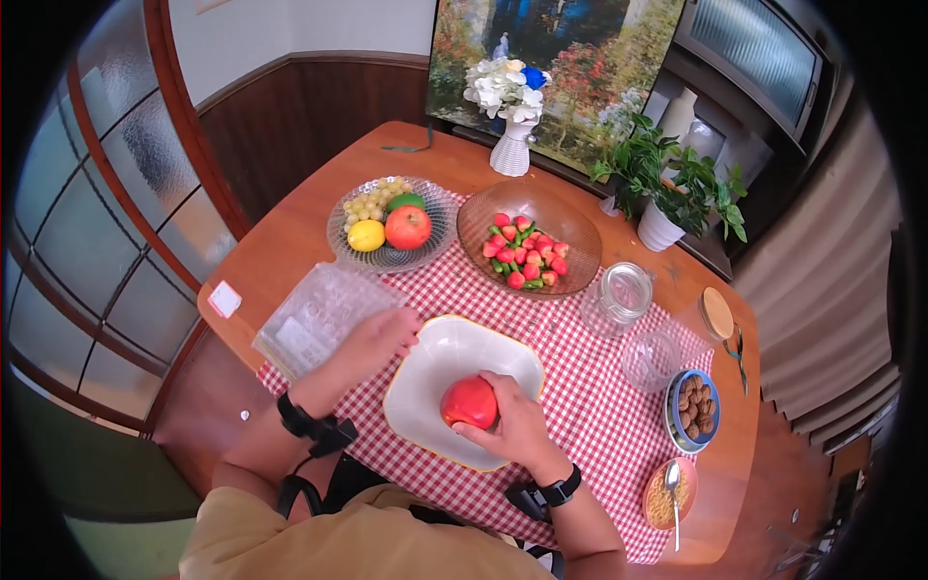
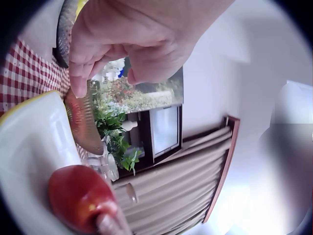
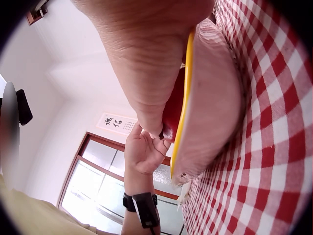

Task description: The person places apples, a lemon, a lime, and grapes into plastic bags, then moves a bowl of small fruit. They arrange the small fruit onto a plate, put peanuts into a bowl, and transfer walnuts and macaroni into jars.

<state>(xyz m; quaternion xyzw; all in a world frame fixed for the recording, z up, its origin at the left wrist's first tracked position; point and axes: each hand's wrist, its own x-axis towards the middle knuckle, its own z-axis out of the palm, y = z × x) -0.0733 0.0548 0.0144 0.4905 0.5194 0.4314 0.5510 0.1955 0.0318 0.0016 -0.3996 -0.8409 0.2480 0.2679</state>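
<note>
My right hand (image 1: 510, 421) grips a red apple (image 1: 469, 402) from its right side, thumb toward me. It holds the apple within the white square bowl (image 1: 425, 360) with a yellow rim. In the right wrist view the bowl's wall (image 3: 210, 98) hides most of the apple. My left hand (image 1: 379, 340) holds nothing; it hovers near the bowl's left rim, beside a clear plastic bag (image 1: 324, 304). The left wrist view shows its fingers (image 2: 78, 81) loosely bent, above the shiny apple (image 2: 80, 196).
Beyond the bowl stand a glass plate (image 1: 338, 217) of fruit and an amber glass bowl (image 1: 474, 208) of strawberries. To the right are glass jars (image 1: 619, 295), a bowl of walnuts (image 1: 696, 406) and a dish (image 1: 652, 498) with a spoon (image 1: 674, 483). Flowers and a potted plant (image 1: 662, 224) stand behind.
</note>
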